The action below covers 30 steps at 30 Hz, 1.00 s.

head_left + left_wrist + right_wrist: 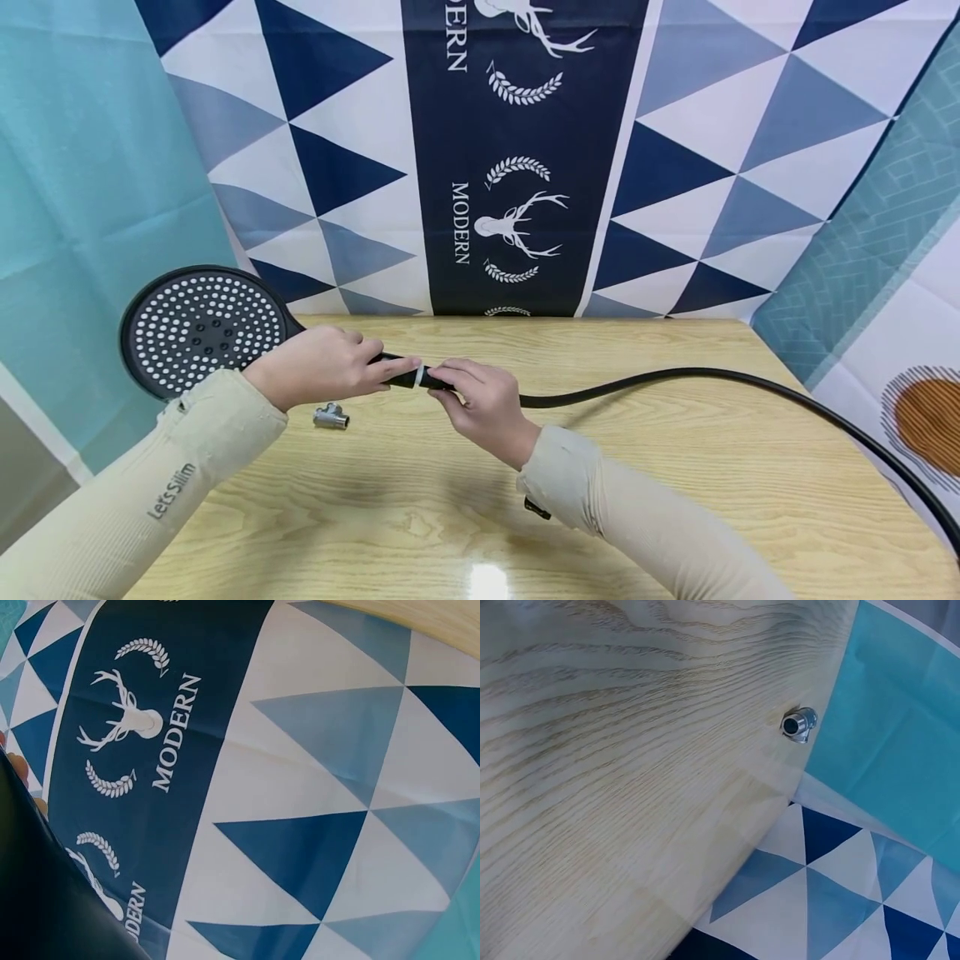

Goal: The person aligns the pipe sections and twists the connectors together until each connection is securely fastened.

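Left hand (330,364) grasping the black handle (393,368) of a shower head, its index finger extended along the handle toward the pale ring (419,376) at the joint. Right hand (486,408) pinching the black end piece of the hose (675,374) between thumb and fingers, on the other side of that ring. The shower head (206,329) is held at the left, its perforated face showing, above the rear left part of the wood-grained surface (420,517). From the right hand the hose curves rightward and down past the surface's right edge. A small metal fitting (332,416) lies on the surface just below the left hand. Behind stands a cloth (348,167) patterned with triangles and a dark band of deer heads.
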Each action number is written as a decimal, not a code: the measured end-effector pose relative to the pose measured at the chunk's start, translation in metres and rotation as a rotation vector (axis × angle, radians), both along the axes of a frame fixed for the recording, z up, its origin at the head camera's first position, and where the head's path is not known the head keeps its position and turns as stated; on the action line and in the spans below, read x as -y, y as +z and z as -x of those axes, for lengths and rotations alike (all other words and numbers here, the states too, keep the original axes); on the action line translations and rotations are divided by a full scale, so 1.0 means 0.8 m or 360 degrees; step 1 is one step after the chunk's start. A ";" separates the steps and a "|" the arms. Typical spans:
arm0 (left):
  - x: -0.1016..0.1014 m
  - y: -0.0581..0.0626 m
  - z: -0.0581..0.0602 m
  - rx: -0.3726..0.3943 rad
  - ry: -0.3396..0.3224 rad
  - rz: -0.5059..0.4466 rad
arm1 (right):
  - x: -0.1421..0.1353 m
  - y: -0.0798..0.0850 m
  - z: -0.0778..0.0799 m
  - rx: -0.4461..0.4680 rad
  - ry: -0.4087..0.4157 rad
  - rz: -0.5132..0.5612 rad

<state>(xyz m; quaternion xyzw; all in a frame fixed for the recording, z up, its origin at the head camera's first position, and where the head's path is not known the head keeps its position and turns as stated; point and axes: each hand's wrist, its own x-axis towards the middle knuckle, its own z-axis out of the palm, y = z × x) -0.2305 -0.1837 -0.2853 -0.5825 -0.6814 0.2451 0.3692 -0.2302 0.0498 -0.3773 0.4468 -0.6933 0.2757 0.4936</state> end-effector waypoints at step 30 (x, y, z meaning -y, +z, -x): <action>0.000 -0.002 0.002 0.0023 0.0062 -0.0004 | 0.006 -0.003 -0.004 0.0164 -0.0046 0.0024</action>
